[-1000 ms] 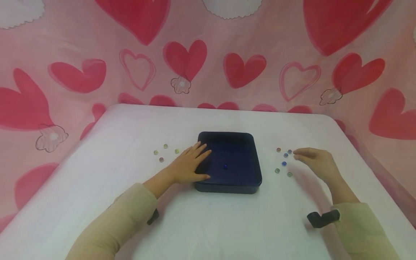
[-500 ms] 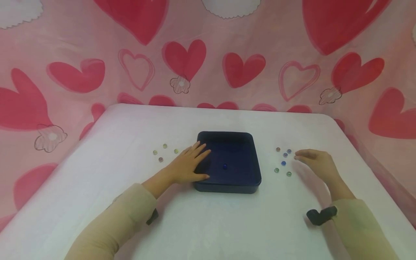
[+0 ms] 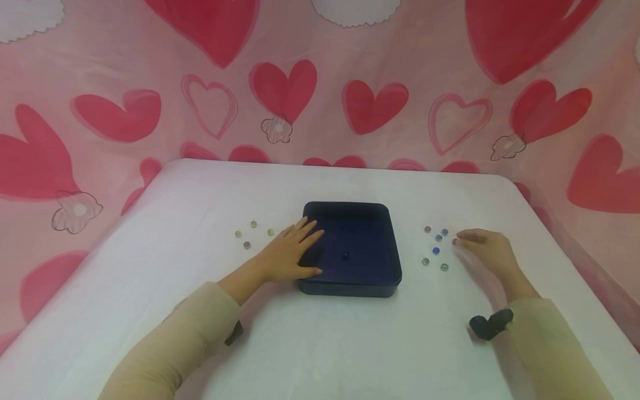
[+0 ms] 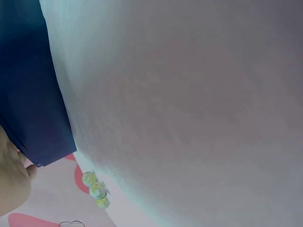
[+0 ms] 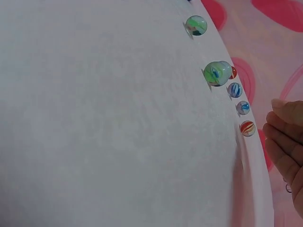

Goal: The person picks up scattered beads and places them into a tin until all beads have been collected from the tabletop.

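Note:
A dark blue tray stands on the white table with one blue marble inside. My left hand rests on the tray's left edge with its fingers spread. To the right of the tray my right hand hovers, fingers together and thumb close to them. A reddish striped marble lies on the table just by those fingertips, apart from them in the right wrist view. Nothing shows between the right fingers. Around there lie two green marbles, several blue marbles and another reddish marble.
Left of the tray lie several marbles: yellow-green marbles and a reddish-brown marble. A pink curtain with hearts hangs behind the table. Black straps or devices sit at both sleeves.
My right hand has drawn slightly right, so the reddish marble at its fingertips shows more plainly. The left hand and the tray have stayed in place.

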A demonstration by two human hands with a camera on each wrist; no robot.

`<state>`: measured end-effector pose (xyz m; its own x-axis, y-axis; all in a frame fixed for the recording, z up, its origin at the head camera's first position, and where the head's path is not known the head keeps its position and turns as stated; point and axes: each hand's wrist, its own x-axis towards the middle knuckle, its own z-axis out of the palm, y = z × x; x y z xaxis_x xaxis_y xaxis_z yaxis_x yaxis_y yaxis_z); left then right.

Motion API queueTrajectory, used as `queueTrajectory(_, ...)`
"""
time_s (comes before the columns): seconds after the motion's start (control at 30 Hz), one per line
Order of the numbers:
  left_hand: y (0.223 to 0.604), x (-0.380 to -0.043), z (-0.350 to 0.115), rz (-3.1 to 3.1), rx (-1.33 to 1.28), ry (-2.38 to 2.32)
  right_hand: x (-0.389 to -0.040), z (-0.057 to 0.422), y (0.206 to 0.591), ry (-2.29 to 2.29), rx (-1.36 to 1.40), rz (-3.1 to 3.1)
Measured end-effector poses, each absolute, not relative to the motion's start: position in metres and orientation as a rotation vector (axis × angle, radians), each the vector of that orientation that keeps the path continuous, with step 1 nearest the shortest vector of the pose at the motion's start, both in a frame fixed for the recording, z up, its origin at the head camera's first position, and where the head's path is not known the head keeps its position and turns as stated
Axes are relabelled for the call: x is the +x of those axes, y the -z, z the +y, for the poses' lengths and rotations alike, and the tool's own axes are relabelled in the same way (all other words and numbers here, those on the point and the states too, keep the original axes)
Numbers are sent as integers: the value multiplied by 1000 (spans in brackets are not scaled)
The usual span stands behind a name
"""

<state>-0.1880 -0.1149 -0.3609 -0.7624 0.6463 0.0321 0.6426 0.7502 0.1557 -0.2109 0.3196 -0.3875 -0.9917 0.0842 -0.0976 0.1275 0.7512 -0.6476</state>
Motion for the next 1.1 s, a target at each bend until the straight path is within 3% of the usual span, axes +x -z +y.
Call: queueTrajectory(1.1, 362, -189, -115, 2917, 1062, -236, -219, 310, 387, 878, 122, 2926)
